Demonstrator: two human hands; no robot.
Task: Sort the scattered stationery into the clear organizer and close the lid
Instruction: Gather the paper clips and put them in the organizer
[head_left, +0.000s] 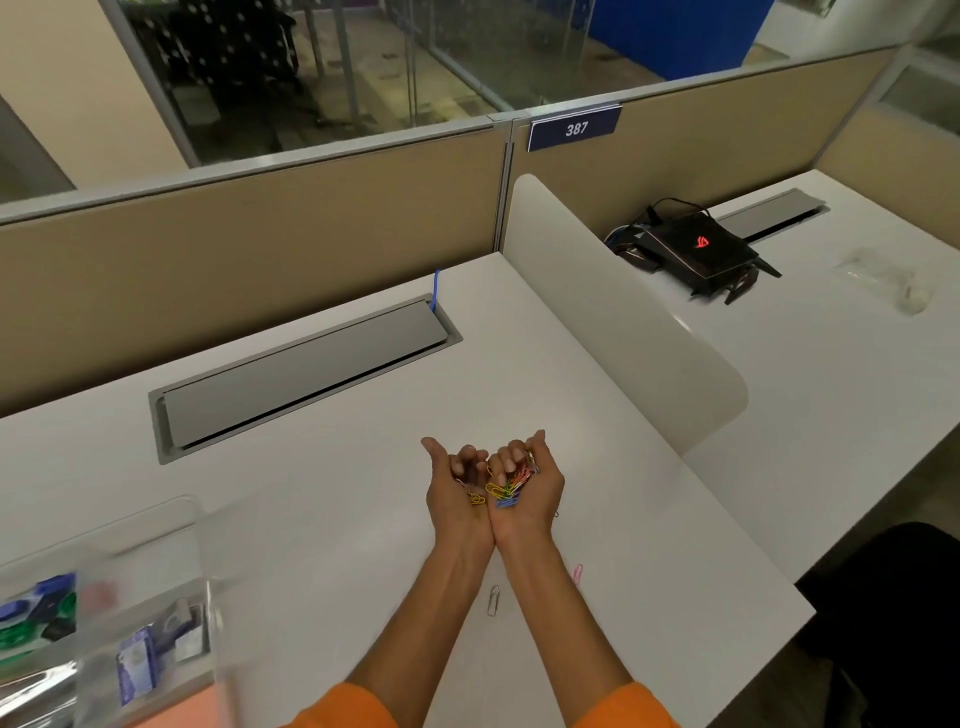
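Now your left hand (457, 493) and right hand (527, 493), cupped together with fingers curled, hold paper clips (506, 486); the clear organizer (205, 571) sits well to their left.

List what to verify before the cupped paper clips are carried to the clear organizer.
1. Grip: left hand and right hand are pressed together, palms up, cupping the coloured paper clips: ok.
2. Nothing slipping from the palms: cannot tell.
3. Strays collected: not ok. A silver paper clip and a pink paper clip lie on the desk.
4. Clear organizer lid open: cannot tell, blurred.
5. Free compartment for the clips: cannot tell.
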